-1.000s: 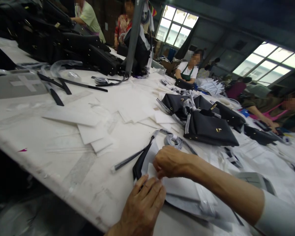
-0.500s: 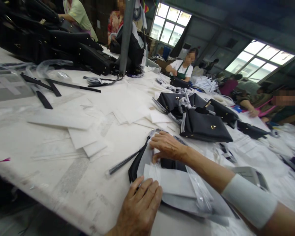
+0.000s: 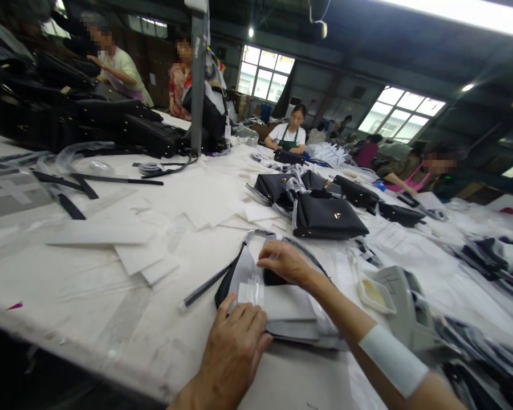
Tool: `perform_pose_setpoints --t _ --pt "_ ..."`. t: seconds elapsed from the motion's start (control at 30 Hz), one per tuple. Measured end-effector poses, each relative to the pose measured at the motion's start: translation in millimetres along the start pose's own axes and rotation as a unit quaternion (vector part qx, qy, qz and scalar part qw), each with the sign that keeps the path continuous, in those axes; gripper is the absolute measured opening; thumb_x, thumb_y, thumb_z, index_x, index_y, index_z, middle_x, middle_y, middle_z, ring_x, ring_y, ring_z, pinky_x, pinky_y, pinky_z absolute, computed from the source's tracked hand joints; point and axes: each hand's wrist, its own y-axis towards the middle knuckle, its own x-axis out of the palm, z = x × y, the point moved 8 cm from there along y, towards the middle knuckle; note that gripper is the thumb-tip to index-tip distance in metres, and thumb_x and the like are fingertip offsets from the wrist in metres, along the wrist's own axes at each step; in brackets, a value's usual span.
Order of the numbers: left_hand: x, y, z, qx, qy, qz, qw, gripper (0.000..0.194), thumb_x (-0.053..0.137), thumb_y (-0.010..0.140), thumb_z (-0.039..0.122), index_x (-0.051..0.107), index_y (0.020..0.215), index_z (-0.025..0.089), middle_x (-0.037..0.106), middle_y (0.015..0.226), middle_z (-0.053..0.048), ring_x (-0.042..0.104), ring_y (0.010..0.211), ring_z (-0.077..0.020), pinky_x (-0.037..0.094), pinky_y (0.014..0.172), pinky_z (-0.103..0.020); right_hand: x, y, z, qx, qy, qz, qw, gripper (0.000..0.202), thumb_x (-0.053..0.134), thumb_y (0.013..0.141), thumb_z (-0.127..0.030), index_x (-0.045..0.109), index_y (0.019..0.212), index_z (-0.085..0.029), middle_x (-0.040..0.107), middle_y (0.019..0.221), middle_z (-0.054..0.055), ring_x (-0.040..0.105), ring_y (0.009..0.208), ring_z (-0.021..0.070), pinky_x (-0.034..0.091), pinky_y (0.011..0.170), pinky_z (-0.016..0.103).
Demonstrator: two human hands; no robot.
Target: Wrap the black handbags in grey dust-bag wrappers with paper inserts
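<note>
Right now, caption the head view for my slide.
Left hand and right hand at a bag on a white table.

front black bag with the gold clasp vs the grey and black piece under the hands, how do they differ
Look: the front black bag shows black with a gold clasp; the grey and black piece shows mostly grey, with no clasp visible.
Handling: no hand is on the bag, while the left hand rests on the piece and the right hand is over it.
Both lie on the white table.
</note>
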Motion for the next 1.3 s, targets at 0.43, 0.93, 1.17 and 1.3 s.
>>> perform_pose_setpoints --t 0.43,0.93,1.17,1.3 --pt "46.3 52.1 -4.5 0.086 0.136 -0.181 0.970 0.008 0.056 0.091 0.010 0.055 0.090 0.018 0.064 0.078 -0.003 0.063 0.069 -0.0228 0.045 0.069 -0.035 4.7 -157.3 37.9 0.116 -0.091 -0.050 0.988 0.097 0.067 0.083 -0.061 0.026 0.156 -0.011 0.027 0.160 0.021 0.026 0.148 0.0343 0.027 0.120 0.053" --pt "39.6 40.9 -5.5 0.126 0.087 -0.162 0.975 0.039 0.039 0.105 0.041 0.049 0.137 0.020 0.064 0.094 -0.004 0.061 0.082 -0.0207 0.043 0.080 -0.037 1.6 -174.9 37.7 -0.003 -0.112 0.170 0.979 0.072 0.079 0.063 -0.072 0.064 0.110 -0.019 0.068 0.090 0.008 0.064 0.092 0.0311 0.040 0.105 0.059" --pt "48.6 42.8 -4.6 0.130 0.090 -0.222 0.962 0.036 0.053 0.100 0.044 0.055 0.129 0.022 0.064 0.093 -0.002 0.059 0.081 -0.0213 0.040 0.080 -0.038 -1.8 -186.2 30.7 0.013 -0.166 0.187 0.968 0.076 0.078 0.068 -0.067 0.061 0.126 -0.021 0.063 0.127 0.015 0.056 0.120 0.0364 0.030 0.114 0.061" --pt "46.8 44.7 0.4 0.149 0.051 -0.234 0.959 0.032 0.058 0.097 0.046 0.059 0.121 0.024 0.064 0.088 0.000 0.058 0.077 -0.0197 0.039 0.079 -0.036 -0.2 -177.3 25.6 0.054 -0.150 0.141 0.977 0.105 0.081 0.061 -0.068 0.043 0.148 -0.024 0.047 0.149 0.017 0.044 0.135 0.0410 0.030 0.113 0.063"
